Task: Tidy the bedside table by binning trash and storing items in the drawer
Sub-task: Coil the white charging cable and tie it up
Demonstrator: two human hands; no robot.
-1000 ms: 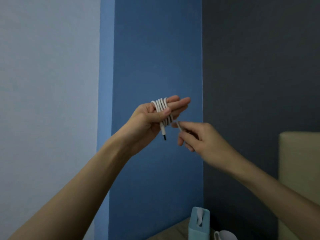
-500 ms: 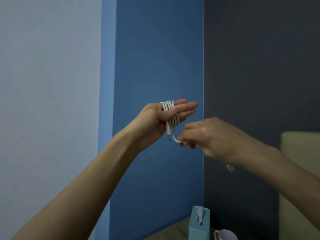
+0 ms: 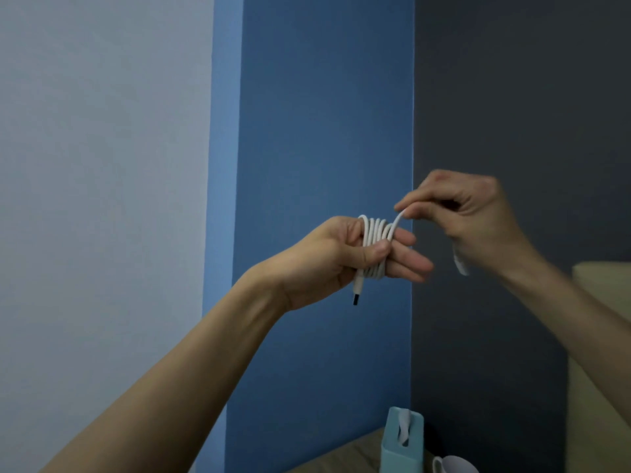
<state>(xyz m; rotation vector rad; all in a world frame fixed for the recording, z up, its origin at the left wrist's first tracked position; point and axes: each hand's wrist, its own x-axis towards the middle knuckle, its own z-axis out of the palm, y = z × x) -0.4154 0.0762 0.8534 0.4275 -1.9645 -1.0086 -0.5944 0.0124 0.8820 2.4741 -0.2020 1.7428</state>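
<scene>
While the left hand (image 3: 345, 254) is raised in front of the blue wall panel (image 3: 324, 131), its fingers are closed through a coil of white charging cable (image 3: 375, 238), thumb pressed over the loops, the other fingers pointing toward the right hand. One plug end (image 3: 357, 291) hangs free below the left palm, its dark tip clear of everything. Just above and to the right, the right hand (image 3: 467, 216) pinches the cable's loose run between thumb and forefinger where it leaves the top of the coil; a blurred white end (image 3: 459, 262) dangles under that wrist. Both hands have open air all round. Well below them, at the frame's lower edge, a teal tissue box (image 3: 403, 445) stands on the bedside table (image 3: 355, 455), with a white mug (image 3: 452, 466) just beside the box.
</scene>
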